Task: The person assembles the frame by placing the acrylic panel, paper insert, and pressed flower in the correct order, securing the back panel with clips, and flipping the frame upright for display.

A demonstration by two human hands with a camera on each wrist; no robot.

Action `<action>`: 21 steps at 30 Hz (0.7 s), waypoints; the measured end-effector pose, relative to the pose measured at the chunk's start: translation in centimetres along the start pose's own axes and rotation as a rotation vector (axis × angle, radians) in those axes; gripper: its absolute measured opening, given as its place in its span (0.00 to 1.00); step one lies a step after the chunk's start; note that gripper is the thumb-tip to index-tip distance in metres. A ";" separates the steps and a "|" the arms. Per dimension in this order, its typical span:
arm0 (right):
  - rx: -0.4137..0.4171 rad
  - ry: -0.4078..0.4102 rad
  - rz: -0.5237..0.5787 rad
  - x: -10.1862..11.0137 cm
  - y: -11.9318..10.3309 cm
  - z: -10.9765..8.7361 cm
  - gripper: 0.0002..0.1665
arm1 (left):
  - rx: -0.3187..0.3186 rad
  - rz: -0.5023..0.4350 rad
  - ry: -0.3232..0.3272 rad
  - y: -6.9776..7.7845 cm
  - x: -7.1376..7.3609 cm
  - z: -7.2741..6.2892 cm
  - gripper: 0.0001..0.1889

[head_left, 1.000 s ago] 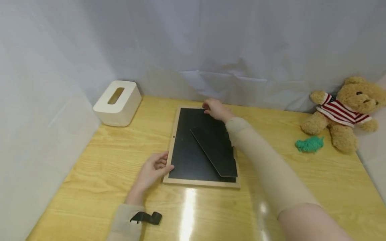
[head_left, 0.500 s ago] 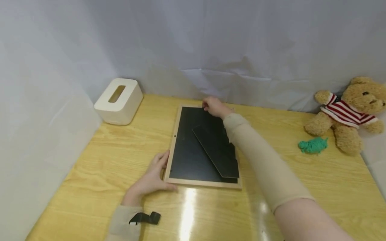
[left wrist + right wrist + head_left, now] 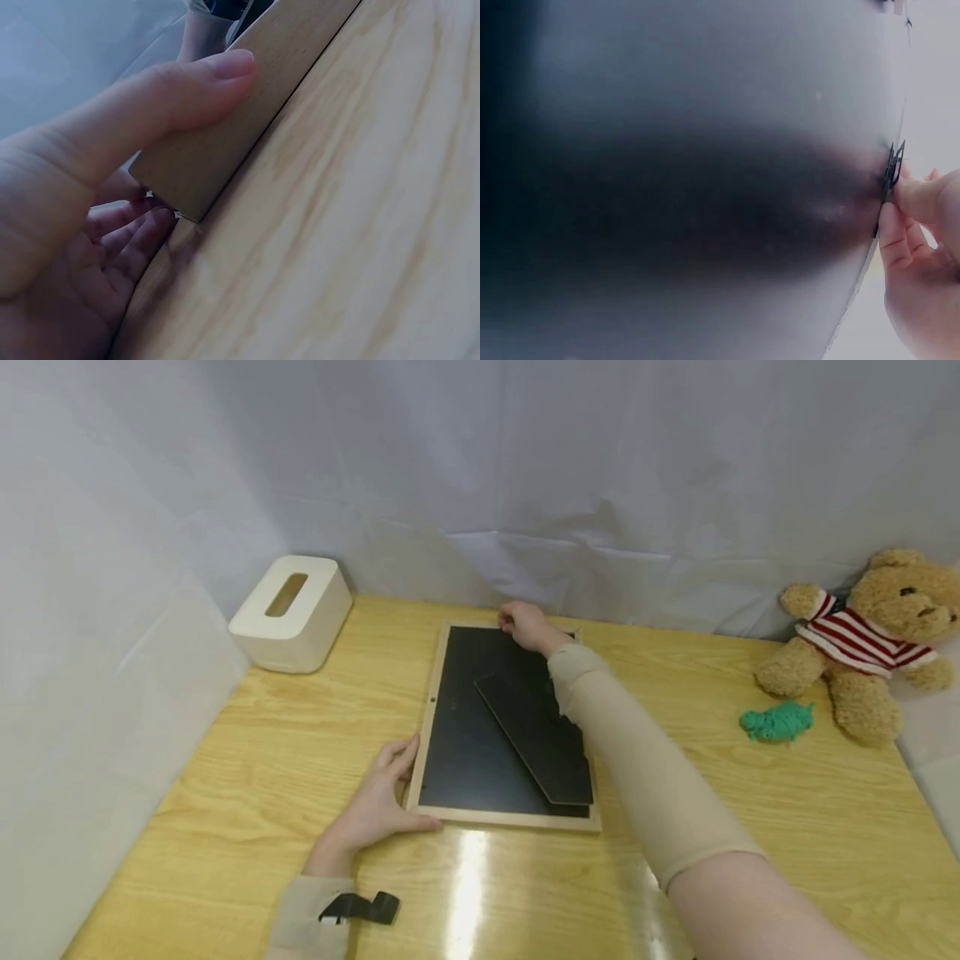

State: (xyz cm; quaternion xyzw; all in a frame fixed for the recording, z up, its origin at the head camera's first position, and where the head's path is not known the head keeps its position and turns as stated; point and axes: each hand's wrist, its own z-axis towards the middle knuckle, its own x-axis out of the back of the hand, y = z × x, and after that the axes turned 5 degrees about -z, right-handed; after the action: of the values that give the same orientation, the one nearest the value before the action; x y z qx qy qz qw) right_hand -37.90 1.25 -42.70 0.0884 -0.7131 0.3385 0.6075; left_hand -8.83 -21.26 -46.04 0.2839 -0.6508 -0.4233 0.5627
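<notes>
A picture frame (image 3: 504, 817) with a pale wooden border lies back up on the table, showing its black backing board (image 3: 472, 743). A black easel stand (image 3: 534, 739) slants across that board. At the near left corner my left hand (image 3: 375, 806) grips the frame, thumb along the near edge and fingers by the left side. The left wrist view shows the thumb (image 3: 202, 86) pressed on the wooden edge. My right hand (image 3: 527, 625) is at the far edge. There, in the right wrist view, its thumb and fingers pinch a small dark metal clip (image 3: 892, 172).
A white tissue box (image 3: 288, 614) stands at the back left. On the right sit a teddy bear (image 3: 851, 643) in a striped shirt and a green knotted bundle (image 3: 777, 722). A grey curtain (image 3: 480, 460) hangs behind the wooden table (image 3: 247, 793).
My left thumb has shifted from the top of the left border to the frame's near edge. My right hand stays at the far edge, with only a slight move left.
</notes>
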 end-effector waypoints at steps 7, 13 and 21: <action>0.073 0.010 -0.051 0.2 0.4 -0.1 0.04 | 0.003 0.006 0.008 -0.1 -0.1 0.1 0.66; 0.131 0.006 -0.093 0.9 0.2 -0.3 0.05 | 0.007 0.013 0.012 0.0 0.1 0.1 0.66; 0.224 0.012 -0.158 1.2 0.0 -0.6 0.06 | 0.010 0.011 0.009 0.2 0.0 0.1 0.66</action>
State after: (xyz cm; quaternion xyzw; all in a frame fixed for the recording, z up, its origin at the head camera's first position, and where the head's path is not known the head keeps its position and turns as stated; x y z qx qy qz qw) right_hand -37.70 1.97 -41.62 0.2095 -0.6582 0.3676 0.6228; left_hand -8.89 -21.19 -45.86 0.2851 -0.6521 -0.4155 0.5664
